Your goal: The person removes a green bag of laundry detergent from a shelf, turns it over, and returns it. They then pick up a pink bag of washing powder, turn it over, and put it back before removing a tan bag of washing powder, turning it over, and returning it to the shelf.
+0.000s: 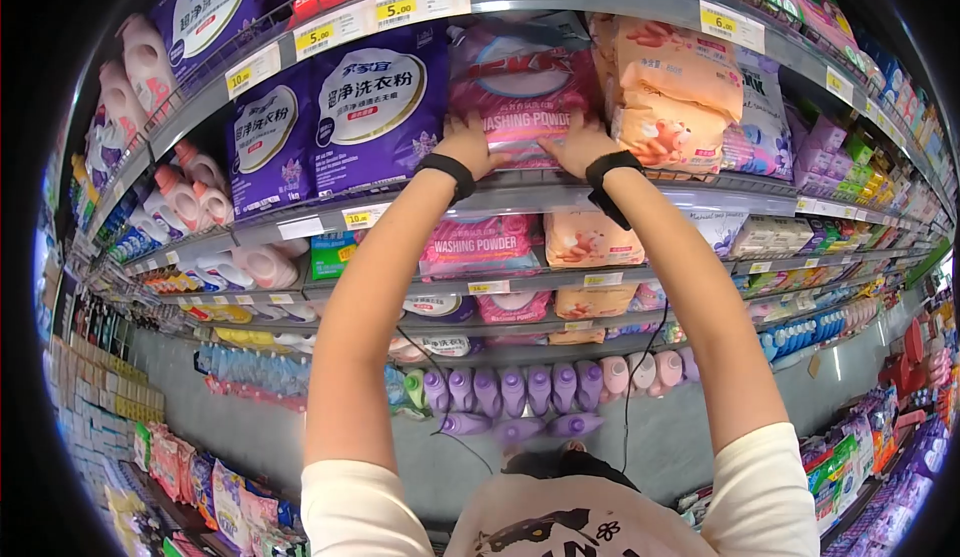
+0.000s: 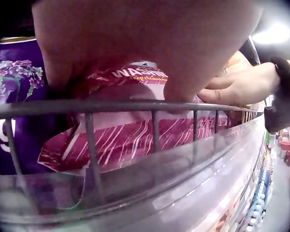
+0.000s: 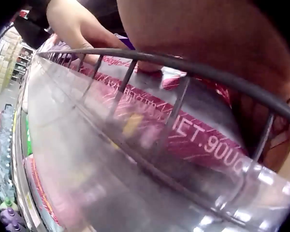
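A pink bag of washing powder point(image 1: 525, 87) stands upright on the shelf behind a low wire rail. My left hand point(image 1: 470, 149) grips its lower left side and my right hand point(image 1: 580, 147) its lower right side, thumbs toward the front. In the left wrist view, the bag's crimson lower edge point(image 2: 121, 140) shows through the wire rail point(image 2: 154, 130), below the palm. The right wrist view shows "NET.900g" on the bag point(image 3: 198, 137) behind the rail. Some of the fingers are hidden at the bag's sides.
Purple washing powder bags point(image 1: 375, 107) stand close on the left, and orange bags point(image 1: 675, 87) on the right. A shelf edge with price tags point(image 1: 425, 9) runs above. Lower shelves hold more bags, and purple bottles point(image 1: 512, 389) stand near the floor. Thin black cables point(image 1: 630, 397) hang beside the arms.
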{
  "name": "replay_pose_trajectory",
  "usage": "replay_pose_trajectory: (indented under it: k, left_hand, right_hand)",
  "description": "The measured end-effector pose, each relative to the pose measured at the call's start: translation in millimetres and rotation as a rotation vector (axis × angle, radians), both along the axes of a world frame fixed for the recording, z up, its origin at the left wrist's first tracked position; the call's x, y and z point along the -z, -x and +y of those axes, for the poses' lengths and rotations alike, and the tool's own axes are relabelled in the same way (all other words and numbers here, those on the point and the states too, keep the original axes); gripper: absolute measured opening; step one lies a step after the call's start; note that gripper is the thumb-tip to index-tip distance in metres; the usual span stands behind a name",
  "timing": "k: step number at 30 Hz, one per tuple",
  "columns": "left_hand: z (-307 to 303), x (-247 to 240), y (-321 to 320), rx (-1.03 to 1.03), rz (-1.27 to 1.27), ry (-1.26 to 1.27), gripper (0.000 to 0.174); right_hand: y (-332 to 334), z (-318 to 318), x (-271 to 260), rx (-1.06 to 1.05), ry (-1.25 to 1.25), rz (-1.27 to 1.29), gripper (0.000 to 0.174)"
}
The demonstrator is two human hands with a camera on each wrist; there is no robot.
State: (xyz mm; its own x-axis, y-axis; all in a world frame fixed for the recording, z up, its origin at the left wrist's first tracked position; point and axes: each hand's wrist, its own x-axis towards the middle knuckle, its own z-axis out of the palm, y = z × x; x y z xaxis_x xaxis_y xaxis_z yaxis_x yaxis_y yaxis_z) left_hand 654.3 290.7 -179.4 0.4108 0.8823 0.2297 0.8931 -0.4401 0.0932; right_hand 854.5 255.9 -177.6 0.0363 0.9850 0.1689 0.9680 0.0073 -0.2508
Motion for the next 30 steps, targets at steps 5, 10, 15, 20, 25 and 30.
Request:
replay_pose_trajectory:
  k: [5,10,15,20,25,30]
  left_hand:
    - [0.4,-4.3,-4.2,-0.06,0.038,0.014,0.11]
    - [8.5,-14.3,-6.6,-0.095,0.032,0.161,0.121]
    - [34.8,0.4,-7.0,-0.087,0.052,0.276,0.13]
    - [27.0,0.9,1.5,-0.069,-0.084,0.281,0.137]
    - [18.0,3.0,6.1,-0.032,-0.216,0.269,0.138]
    - [23.5,-6.2,-1.7,-0.106,-0.108,0.308,0.135]
  right_hand:
    - [-12.6,22.0,-8.7,-0.063,0.22,0.057,0.109]
    - [-22.8,34.7,-24.3,-0.111,0.401,0.164,0.128]
    - [-18.7,15.8,-32.0,-0.19,0.399,0.231,0.124]
    - [9.4,-2.6,-10.9,0.056,-0.193,-0.267,0.109]
    - [3.1,10.1,-28.7,-0.141,0.064,0.063,0.099]
    - [-15.4,6.1,-19.1,-0.255,0.161,0.154,0.053]
